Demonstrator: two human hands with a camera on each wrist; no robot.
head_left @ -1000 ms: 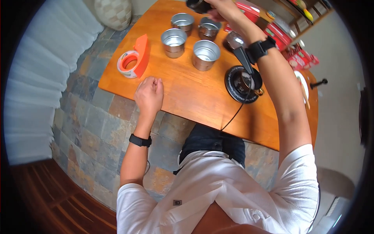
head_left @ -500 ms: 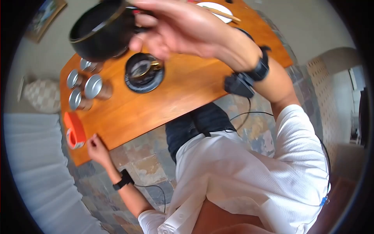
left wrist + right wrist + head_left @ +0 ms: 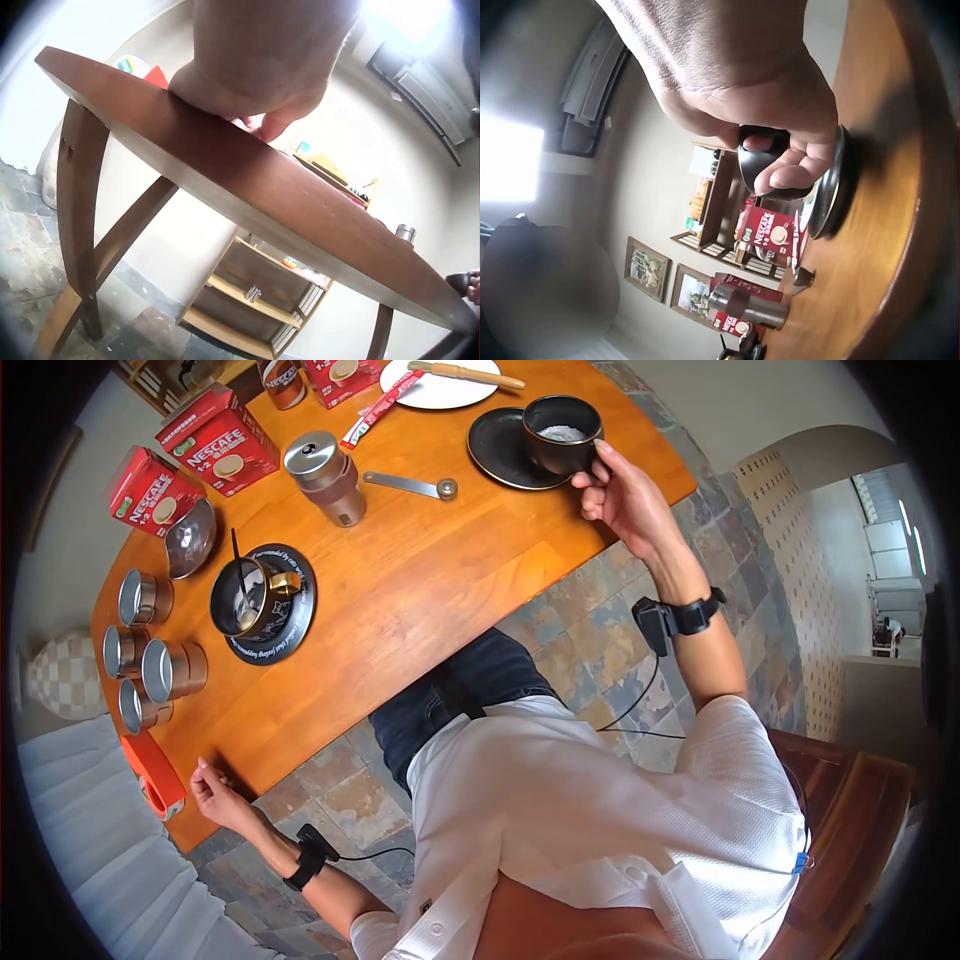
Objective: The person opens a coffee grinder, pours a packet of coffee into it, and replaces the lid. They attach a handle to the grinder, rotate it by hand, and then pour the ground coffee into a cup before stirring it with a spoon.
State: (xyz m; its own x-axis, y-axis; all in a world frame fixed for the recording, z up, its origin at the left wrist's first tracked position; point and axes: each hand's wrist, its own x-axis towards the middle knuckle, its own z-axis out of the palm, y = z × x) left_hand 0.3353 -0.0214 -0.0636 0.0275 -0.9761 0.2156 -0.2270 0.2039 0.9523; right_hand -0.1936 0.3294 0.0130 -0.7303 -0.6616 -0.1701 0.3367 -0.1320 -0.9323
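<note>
My right hand [image 3: 630, 505] pinches the handle of a black cup [image 3: 562, 452] with white powder inside. The cup is upright at the right side of a black saucer [image 3: 495, 448], overlapping it in the head view. In the right wrist view, thumb and fingers close round the handle of the cup [image 3: 757, 169], beside the saucer [image 3: 832, 187]. My left hand [image 3: 222, 800] rests at the table's near left edge, loosely curled and holding nothing. An orange tape dispenser [image 3: 150, 770] lies just beyond it.
On the wooden table [image 3: 400, 630] stand several metal cups [image 3: 175, 672], a dark cup [image 3: 250, 605] with a spoon on its saucer, a metal canister [image 3: 330, 485], a measuring spoon [image 3: 410, 485], red Nescafé boxes [image 3: 225, 445] and a white plate [image 3: 440, 392].
The head view has turned to the right. My right hand has lowered the black cup from up close in the air to the saucer at the table's right. The left hand stays by the tape dispenser.
</note>
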